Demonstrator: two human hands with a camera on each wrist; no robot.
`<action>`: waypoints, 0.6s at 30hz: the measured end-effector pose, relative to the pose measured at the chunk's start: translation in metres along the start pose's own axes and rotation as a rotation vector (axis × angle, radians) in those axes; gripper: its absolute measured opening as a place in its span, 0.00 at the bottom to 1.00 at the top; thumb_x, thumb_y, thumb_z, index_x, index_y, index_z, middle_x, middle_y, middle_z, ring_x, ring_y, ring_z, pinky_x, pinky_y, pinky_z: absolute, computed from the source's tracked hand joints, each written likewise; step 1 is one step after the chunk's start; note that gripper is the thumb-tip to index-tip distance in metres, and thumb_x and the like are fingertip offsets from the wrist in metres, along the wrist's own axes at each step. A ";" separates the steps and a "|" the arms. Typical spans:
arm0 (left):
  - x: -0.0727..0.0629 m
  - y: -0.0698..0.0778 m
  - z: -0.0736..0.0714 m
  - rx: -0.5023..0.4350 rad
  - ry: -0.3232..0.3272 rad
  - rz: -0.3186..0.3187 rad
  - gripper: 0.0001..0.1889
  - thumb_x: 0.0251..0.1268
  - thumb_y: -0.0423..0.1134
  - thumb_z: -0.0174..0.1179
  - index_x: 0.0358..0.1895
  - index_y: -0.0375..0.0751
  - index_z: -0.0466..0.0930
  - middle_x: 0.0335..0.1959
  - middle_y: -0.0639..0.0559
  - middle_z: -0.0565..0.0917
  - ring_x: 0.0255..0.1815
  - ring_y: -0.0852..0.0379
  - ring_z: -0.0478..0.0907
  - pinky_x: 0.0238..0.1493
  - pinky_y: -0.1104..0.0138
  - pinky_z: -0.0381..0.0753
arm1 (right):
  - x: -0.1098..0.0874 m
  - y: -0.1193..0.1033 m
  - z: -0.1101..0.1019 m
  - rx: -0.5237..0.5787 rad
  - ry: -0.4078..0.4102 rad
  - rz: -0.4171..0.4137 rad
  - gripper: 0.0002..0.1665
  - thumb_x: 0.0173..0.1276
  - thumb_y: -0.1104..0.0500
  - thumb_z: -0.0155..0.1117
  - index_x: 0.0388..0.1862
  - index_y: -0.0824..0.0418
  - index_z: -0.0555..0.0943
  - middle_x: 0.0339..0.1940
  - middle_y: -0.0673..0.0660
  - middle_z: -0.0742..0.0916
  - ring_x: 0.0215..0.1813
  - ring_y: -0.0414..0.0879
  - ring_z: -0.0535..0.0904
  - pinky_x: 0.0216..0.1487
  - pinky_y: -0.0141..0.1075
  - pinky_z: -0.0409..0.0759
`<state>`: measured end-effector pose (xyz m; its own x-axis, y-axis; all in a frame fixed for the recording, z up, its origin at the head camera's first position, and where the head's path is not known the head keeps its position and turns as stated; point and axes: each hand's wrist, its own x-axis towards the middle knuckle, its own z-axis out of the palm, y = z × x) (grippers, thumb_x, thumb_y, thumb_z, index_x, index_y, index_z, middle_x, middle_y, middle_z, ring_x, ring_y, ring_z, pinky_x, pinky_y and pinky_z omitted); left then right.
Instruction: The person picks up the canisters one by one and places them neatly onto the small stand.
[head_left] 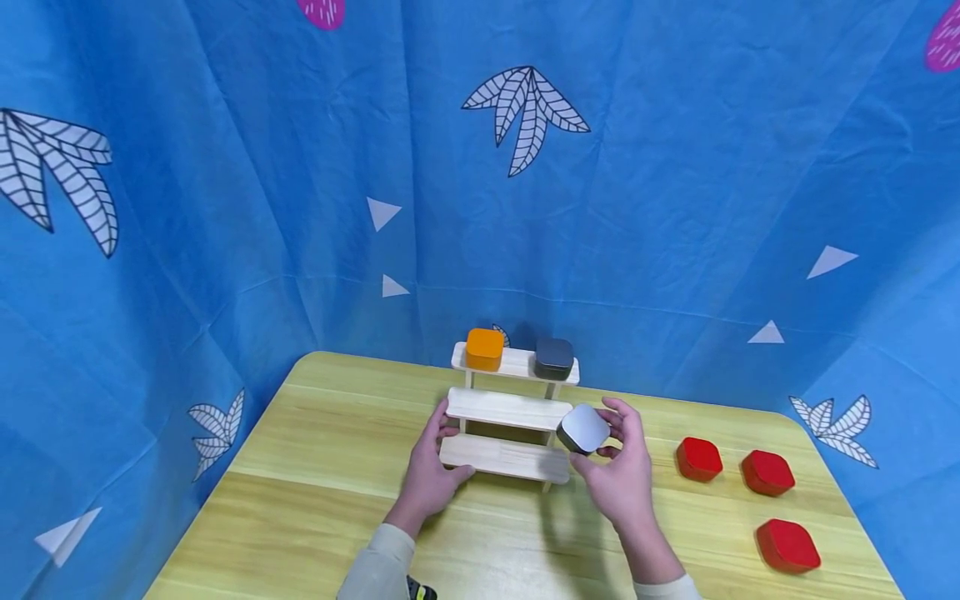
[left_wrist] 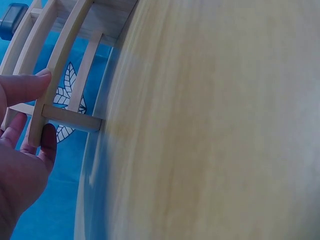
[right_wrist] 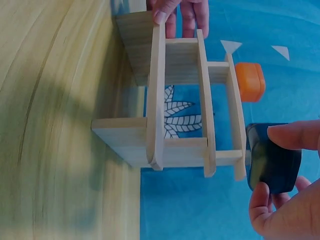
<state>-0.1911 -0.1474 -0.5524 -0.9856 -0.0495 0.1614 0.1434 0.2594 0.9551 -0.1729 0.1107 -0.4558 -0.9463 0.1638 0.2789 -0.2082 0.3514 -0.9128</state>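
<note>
A three-tier wooden display shelf (head_left: 510,408) stands on the table. My left hand (head_left: 435,475) grips its left end, thumb on the front of the lowest board (left_wrist: 62,55) and fingers behind it. Between the thumb and fingers of my right hand (head_left: 618,458) is a dark, rounded-square box (head_left: 584,429), held tilted beside the right end of the middle tier. On the top tier sit an orange rounded-square box (head_left: 485,349) at the left and another dark one (head_left: 553,359) at the right. In the right wrist view, the held dark box (right_wrist: 274,160) overlaps the shelf's top edge.
Three red rounded-square boxes, one nearer the shelf (head_left: 699,459), one farther right (head_left: 768,472) and one in front (head_left: 788,546), lie on the wooden table (head_left: 315,492) to the right. A blue patterned cloth (head_left: 480,225) hangs behind and around the table.
</note>
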 end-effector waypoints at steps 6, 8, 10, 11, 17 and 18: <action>0.000 0.000 0.000 0.010 0.004 0.003 0.61 0.45 0.19 0.74 0.81 0.55 0.49 0.65 0.52 0.68 0.62 0.53 0.70 0.70 0.51 0.62 | 0.002 0.000 0.007 0.023 -0.030 -0.020 0.53 0.43 0.82 0.73 0.69 0.59 0.68 0.62 0.61 0.79 0.56 0.52 0.73 0.44 0.43 0.75; 0.001 -0.001 0.000 0.010 0.004 0.007 0.61 0.45 0.19 0.74 0.81 0.55 0.49 0.64 0.53 0.68 0.62 0.53 0.70 0.71 0.51 0.62 | 0.002 -0.001 0.009 0.035 -0.038 -0.029 0.52 0.42 0.82 0.73 0.69 0.59 0.68 0.62 0.61 0.80 0.56 0.52 0.73 0.43 0.42 0.75; 0.001 -0.002 0.000 0.012 0.004 0.011 0.61 0.45 0.19 0.74 0.81 0.56 0.49 0.64 0.53 0.68 0.62 0.54 0.70 0.71 0.51 0.61 | 0.002 -0.002 0.011 0.043 -0.046 -0.031 0.52 0.42 0.83 0.72 0.68 0.59 0.68 0.62 0.61 0.80 0.55 0.52 0.74 0.43 0.41 0.75; 0.001 -0.003 0.000 0.014 0.004 0.012 0.61 0.45 0.19 0.74 0.81 0.56 0.49 0.64 0.53 0.68 0.62 0.54 0.70 0.71 0.51 0.61 | 0.002 -0.003 0.012 0.044 -0.050 -0.031 0.52 0.42 0.82 0.73 0.68 0.60 0.68 0.61 0.61 0.80 0.55 0.52 0.74 0.43 0.41 0.76; 0.001 -0.005 0.000 0.015 0.004 0.023 0.61 0.45 0.20 0.74 0.81 0.59 0.48 0.64 0.54 0.68 0.62 0.54 0.70 0.71 0.51 0.60 | 0.005 -0.005 0.018 0.051 -0.086 -0.028 0.50 0.43 0.83 0.71 0.67 0.61 0.69 0.61 0.60 0.80 0.56 0.51 0.74 0.44 0.45 0.77; 0.001 -0.005 0.000 0.013 0.004 0.026 0.61 0.45 0.20 0.74 0.81 0.59 0.48 0.64 0.54 0.68 0.62 0.54 0.70 0.71 0.51 0.60 | 0.005 -0.005 0.019 0.053 -0.092 -0.026 0.50 0.43 0.83 0.71 0.67 0.61 0.69 0.61 0.60 0.80 0.56 0.51 0.74 0.44 0.46 0.76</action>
<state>-0.1933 -0.1485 -0.5575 -0.9813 -0.0461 0.1868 0.1675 0.2734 0.9472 -0.1816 0.0927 -0.4558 -0.9585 0.0694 0.2764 -0.2434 0.3051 -0.9207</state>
